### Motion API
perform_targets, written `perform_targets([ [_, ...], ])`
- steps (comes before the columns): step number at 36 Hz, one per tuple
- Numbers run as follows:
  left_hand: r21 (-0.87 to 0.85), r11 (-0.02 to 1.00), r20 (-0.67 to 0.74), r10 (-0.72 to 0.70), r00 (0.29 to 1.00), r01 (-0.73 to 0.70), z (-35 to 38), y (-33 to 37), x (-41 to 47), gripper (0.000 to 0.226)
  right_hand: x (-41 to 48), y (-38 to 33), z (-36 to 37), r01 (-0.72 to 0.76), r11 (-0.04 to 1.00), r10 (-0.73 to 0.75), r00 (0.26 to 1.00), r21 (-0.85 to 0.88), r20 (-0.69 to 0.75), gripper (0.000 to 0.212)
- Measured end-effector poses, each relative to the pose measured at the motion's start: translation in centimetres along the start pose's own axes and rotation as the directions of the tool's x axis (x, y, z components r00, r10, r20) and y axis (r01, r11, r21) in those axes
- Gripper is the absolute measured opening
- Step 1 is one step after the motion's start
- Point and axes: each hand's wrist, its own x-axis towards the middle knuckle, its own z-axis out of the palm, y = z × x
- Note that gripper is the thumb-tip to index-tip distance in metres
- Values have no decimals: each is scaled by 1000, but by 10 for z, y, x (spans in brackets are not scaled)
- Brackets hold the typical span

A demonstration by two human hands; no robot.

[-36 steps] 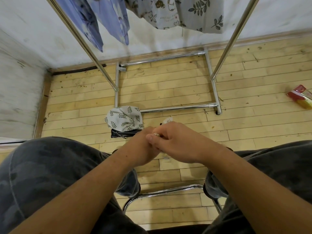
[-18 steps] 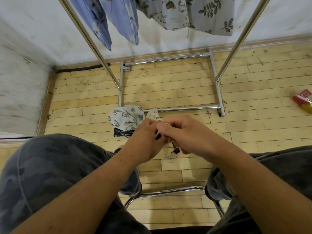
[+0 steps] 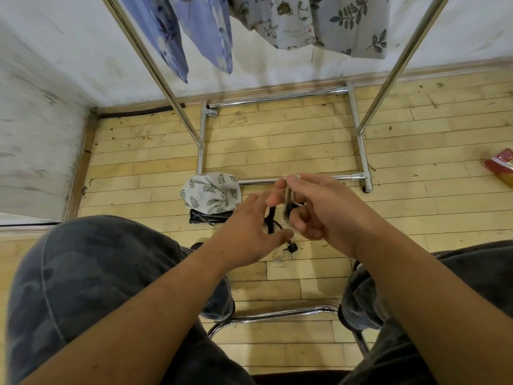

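My right hand (image 3: 319,209) pinches a small whitish piece with thin pale strings (image 3: 289,190) between thumb and forefinger, at knee height above the floor. A black cord (image 3: 270,218) hangs from the same hand and ends in a small black toggle (image 3: 291,248). Just left of it, my left hand (image 3: 249,234) has its fingers spread and straight, and its thumb lies close to the black cord. Whether the thumb touches the cord I cannot tell.
On the wooden floor lies a leaf-patterned cloth pouch (image 3: 211,193) on top of a black bundle (image 3: 205,218). A chrome clothes rack (image 3: 359,143) stands ahead with blue garments (image 3: 177,31) and a grey printed one (image 3: 319,20) hanging. A red packet (image 3: 499,165) lies far right. The chair's chrome footrest (image 3: 277,315) sits between my knees.
My hands were pressed together on the small piece. Now the left hand has let go and spread open, while the right hand has raised the piece and the black cord dangles free.
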Motion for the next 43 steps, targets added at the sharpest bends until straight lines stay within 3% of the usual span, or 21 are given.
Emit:
perform_targets([
  [5,-36,998,-10,51,999,-51,2,7,1,79,-1,-2,-3,8,1000,-8,1000,29,-5,26],
  [10,-83,989,-75,115,990,-122,4,9,3,77,-8,-9,-2,-5,999,0,995,54,104,30],
  [17,-69,994,-153,78,985,-89,5,10,7,73,-3,-7,-5,-25,960,-10,992,278,124,21],
  [22,-127,986,-217,82,973,-111,-1,14,9,40,-3,-6,-5,-61,960,-2,974,274,227,27],
  [27,-159,985,-229,21,973,-59,-2,14,5,68,-2,-5,-2,-52,969,-17,962,243,273,30],
  [31,-133,991,-166,-2,986,-21,-1,18,4,53,-1,-4,1,-45,986,0,963,162,268,42],
  [43,-124,991,-72,-67,995,58,2,33,5,35,-2,-4,3,-32,998,27,993,48,117,33],
])
